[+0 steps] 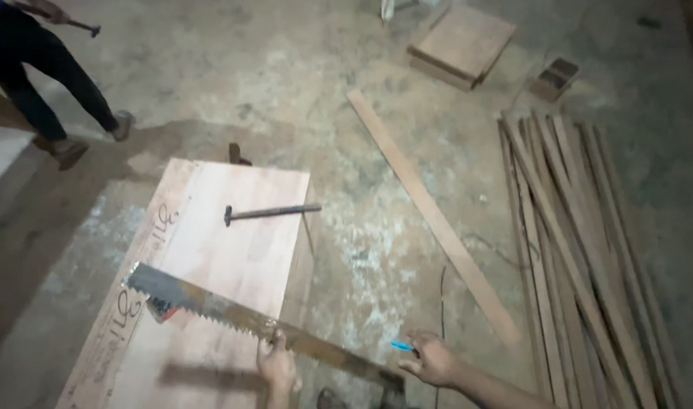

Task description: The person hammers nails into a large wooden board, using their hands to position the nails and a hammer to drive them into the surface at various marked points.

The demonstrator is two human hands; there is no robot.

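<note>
Hands (278,365) on saw (240,318) — plywood (233,250) below

Your left hand (276,365) is curled, fingers closed in a grip, knuckles up. Your right hand (431,360) reaches in from the right, forearm extended, fingers loosely bent.

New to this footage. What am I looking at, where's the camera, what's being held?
There is one picture, from a camera worn on a person's head, looking down at their own bare hands; no machine is involved. The left hand grips the blade of a rusty hand saw, which lies across a plywood sheet. The right hand is at the saw's handle end and holds a blue pen. A hammer rests on the sheet. On the concrete floor lie a long plank and a pile of wooden strips. Another person walks at top left.
</note>
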